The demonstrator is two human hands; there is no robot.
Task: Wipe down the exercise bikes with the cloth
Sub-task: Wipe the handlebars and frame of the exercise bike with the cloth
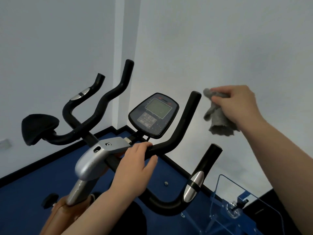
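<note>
Our right hand (237,106) pinches the limp, fuzzy grey cloth (216,116), hanging downward; our left hand (135,167) curls around the bike's smooth black tubular handlebar (184,119).

Bright, even, diffuse light, no harsh shadows; white wall (220,39) w/ faint grey falloff toward the corner. Soft highlights on silver clamp housing (91,160) and chrome band (194,185) of handlebar. Mild reflection on console screen (158,107), readout illegible. Wide-angle bend at edges: floor line and walls tilted, right forearm (279,158) stretched large. Slight softness overall, compression smear on grey cloth (218,116); clear plastic panel (237,197) bottom right w/ weak glints.
</note>
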